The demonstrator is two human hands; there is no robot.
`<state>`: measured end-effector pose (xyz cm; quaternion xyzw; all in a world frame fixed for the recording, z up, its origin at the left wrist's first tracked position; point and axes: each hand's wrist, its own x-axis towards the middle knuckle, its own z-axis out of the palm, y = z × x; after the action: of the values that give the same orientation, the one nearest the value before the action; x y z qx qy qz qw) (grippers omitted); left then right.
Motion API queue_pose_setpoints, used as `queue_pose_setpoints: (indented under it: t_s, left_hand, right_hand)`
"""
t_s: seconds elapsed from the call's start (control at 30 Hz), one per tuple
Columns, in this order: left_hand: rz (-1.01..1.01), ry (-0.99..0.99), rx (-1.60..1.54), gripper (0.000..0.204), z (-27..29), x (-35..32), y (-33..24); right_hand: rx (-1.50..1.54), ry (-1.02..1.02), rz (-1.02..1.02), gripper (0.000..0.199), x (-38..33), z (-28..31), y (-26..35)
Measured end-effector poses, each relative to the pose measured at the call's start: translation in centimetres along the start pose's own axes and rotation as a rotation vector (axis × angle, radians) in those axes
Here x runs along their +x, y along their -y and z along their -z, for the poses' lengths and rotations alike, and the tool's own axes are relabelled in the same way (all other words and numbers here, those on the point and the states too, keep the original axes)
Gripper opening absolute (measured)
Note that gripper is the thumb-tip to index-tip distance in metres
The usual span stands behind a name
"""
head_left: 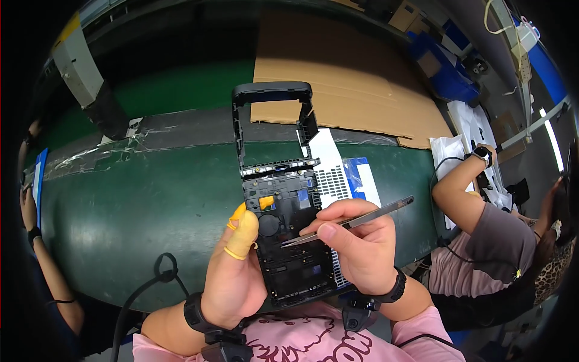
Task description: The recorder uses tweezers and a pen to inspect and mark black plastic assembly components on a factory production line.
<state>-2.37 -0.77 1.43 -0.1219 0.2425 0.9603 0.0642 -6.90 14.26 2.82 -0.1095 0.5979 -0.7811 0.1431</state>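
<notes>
My left hand (232, 271), with yellow finger cots on its thumb and a finger, grips the left edge of a black plastic housing (289, 265). The housing has a tall open frame with a handle-like bar at its far end. Its inner side faces up and shows ribs, small brass-coloured dots and a round disc. My right hand (365, 247) pinches a pair of metal tweezers (362, 221). Their tips point left, over the middle of the housing; whether they touch it or hold anything is too small to tell.
A white sheet with black rectangles (330, 172) lies under the housing on the green table (120, 211). Brown cardboard (356, 90) covers the far side. A grey post (81, 72) rises at far left. Co-workers' arms show at right (455, 181) and left (51, 271). Black cables hang nearby.
</notes>
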Motion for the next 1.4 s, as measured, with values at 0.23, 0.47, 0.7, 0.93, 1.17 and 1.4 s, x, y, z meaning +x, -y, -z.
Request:
queue_pose_setpoints:
  t_s: [0.23,0.47,0.7,0.93,1.17,1.4]
  left_hand:
    - [-0.013,0.022,-0.029,0.039,-0.03,-0.02,-0.01]
    - [-0.008,0.019,-0.028,0.038,0.25,-0.09,0.27]
    - [-0.025,0.042,-0.021,0.037,0.45,-0.02,0.4]
    - [-0.029,0.04,-0.018,0.038,0.2,-0.18,0.27]
    - [-0.038,0.037,-0.008,0.037,0.19,-0.2,0.25]
    - [-0.021,0.027,-0.028,0.035,0.36,-0.21,0.29]
  right_hand:
    - [0.079,0.03,0.034,0.016,0.04,-0.16,-0.27]
    - [-0.049,-0.011,0.031,0.013,-0.02,0.0,-0.36]
    - [0.008,-0.052,0.014,0.013,-0.14,-0.36,-0.51]
    - [0.011,-0.061,0.029,0.014,-0.22,-0.55,-0.51]
    - [0.008,-0.001,0.054,0.014,-0.25,-0.09,-0.94]
    - [0.001,-0.007,0.055,0.014,-0.33,-0.06,-0.93]
